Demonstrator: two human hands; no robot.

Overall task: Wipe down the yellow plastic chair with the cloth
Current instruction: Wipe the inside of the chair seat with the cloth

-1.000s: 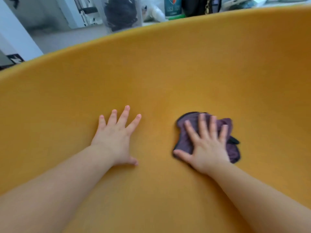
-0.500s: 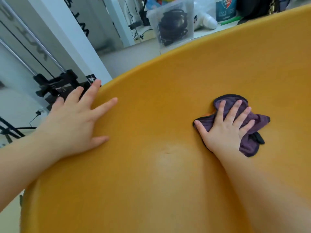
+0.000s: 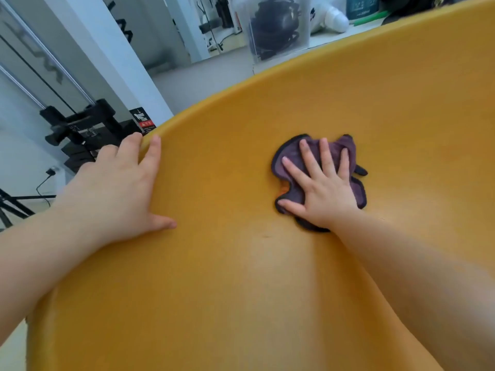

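Chair (image 3: pixel 267 290), yellow plastic w/ a smooth curved shell, fills most of the view, and wiping looks mid-way: no way to tell which areas are done, a small dark mark sits near centre, and the outer parts prob still need a pass. Left hand (image 3: pixel 115 188) braces the rim at the left edge, fingers spread & curled over it, holding nothing else. Right hand (image 3: pixel 324 188) lies flat w/ fingers splayed, pressing the crumpled purple cloth (image 3: pixel 292 156) onto the shell, not gripping it.
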